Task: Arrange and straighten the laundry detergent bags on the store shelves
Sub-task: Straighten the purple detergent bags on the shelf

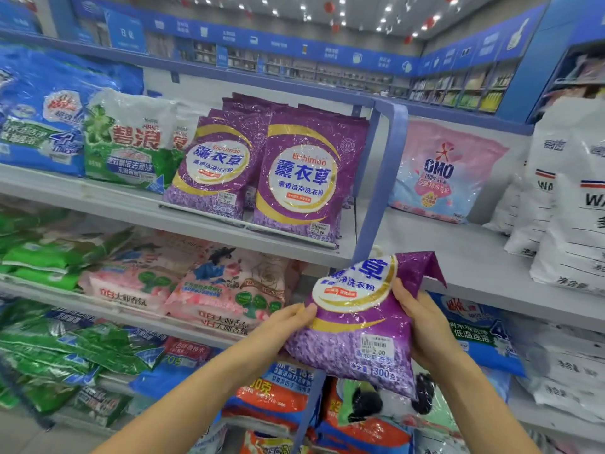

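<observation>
I hold a purple lavender detergent bag (363, 319) in front of the shelves, tilted, its top corner folded up. My left hand (288, 326) grips its left edge and my right hand (422, 326) grips its right side. On the upper shelf (131, 204) stand two rows of matching purple bags (301, 178), upright and leaning back, the left row (216, 165) slightly behind. A green and white bag (131, 139) and blue bags (39, 116) stand to their left.
A blue upright post (383, 178) divides the shelving. To its right sit a pink OMO bag (442, 172) and large white sacks (569, 198). Lower shelves hold pink bags (229, 290), green bags (65, 348) and orange and blue bags (278, 394).
</observation>
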`<move>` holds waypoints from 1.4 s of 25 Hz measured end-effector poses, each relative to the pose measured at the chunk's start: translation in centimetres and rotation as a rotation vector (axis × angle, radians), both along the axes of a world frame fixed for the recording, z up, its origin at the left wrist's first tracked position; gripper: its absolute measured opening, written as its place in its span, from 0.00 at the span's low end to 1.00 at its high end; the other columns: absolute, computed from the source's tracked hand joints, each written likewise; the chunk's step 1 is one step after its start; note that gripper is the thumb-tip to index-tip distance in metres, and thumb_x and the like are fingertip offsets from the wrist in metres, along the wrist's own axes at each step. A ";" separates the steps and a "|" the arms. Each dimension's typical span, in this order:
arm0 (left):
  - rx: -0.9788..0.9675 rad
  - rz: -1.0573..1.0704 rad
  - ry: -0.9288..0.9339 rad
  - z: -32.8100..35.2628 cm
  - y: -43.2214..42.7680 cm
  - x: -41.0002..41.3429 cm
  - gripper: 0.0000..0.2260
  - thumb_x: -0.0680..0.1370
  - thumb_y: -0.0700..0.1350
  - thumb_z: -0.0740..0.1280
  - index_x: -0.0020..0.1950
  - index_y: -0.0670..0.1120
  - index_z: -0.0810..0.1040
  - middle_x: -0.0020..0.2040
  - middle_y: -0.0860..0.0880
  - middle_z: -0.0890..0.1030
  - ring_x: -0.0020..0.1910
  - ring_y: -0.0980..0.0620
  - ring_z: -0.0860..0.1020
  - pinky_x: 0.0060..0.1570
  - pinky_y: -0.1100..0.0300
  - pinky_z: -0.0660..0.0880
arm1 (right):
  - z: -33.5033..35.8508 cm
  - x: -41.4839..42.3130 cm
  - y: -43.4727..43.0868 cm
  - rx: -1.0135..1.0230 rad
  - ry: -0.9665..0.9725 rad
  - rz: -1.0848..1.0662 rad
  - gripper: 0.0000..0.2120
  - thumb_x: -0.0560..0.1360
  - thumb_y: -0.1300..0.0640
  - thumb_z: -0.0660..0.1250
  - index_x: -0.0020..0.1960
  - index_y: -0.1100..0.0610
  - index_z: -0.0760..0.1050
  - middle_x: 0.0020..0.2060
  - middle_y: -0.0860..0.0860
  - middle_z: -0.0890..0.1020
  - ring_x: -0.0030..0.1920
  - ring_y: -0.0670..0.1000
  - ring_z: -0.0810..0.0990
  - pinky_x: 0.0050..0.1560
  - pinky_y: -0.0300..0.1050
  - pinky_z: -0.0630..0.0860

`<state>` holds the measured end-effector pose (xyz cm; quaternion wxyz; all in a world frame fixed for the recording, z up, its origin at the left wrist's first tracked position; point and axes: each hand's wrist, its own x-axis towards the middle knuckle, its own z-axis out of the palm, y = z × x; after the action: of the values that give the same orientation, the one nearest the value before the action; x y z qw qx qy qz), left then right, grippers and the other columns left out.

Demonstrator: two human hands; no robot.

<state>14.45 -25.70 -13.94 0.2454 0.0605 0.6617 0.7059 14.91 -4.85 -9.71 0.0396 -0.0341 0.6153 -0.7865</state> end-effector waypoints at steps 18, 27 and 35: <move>0.177 -0.028 0.336 5.9 -22.6 -8.4 0.34 0.62 0.47 0.77 0.64 0.60 0.66 0.56 0.56 0.82 0.56 0.53 0.80 0.60 0.54 0.73 | 7.9 -9.9 -20.5 0.158 0.441 -0.248 0.12 0.67 0.65 0.71 0.49 0.55 0.78 0.41 0.50 0.86 0.43 0.51 0.84 0.46 0.48 0.79; 0.177 0.148 0.587 10.1 -26.1 -15.6 0.29 0.65 0.42 0.76 0.58 0.62 0.68 0.54 0.57 0.81 0.51 0.60 0.81 0.44 0.69 0.77 | 7.0 -13.6 -26.1 0.442 0.289 -0.139 0.27 0.66 0.49 0.75 0.62 0.49 0.70 0.52 0.43 0.82 0.52 0.42 0.81 0.44 0.30 0.75; -0.266 0.141 0.810 9.7 -26.3 -20.4 0.28 0.70 0.47 0.74 0.65 0.53 0.63 0.56 0.58 0.74 0.55 0.62 0.74 0.52 0.68 0.71 | 6.9 -15.6 -26.2 1.079 0.404 -0.409 0.34 0.62 0.41 0.75 0.64 0.48 0.66 0.56 0.44 0.78 0.58 0.46 0.76 0.57 0.47 0.76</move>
<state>-6.00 -51.99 -4.19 -0.0771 0.2551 0.7924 0.5487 -0.65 -31.02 -2.84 -0.2181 -0.0389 0.9163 -0.3335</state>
